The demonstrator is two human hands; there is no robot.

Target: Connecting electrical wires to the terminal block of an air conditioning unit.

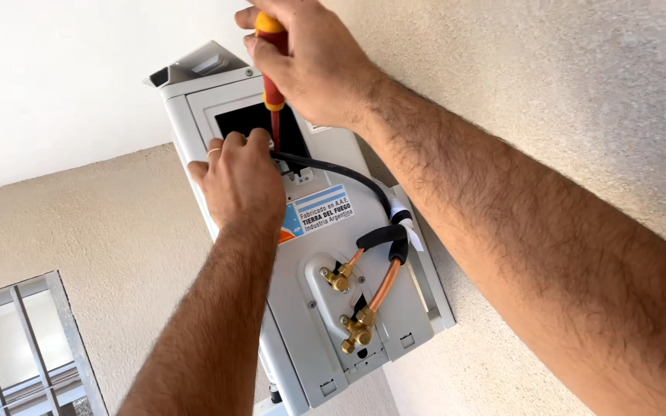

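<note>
- The white outdoor unit (325, 308) is being serviced on the rough wall (580, 92); its terminal opening (252, 119) is standing uncovered near the top.
- The black cable (341, 173) is being pinched at the opening by the left hand (240, 185).
- The red screwdriver (273, 85) is being clamped by the right hand (310, 62), tip inside; a terminal screw is probably being worked, so a steady, straight turn is needed.

head view | worn on the person's head | tilted steeply upward along the wall (580, 92) | close to the wall-mounted unit (325, 308) | single view only
</note>
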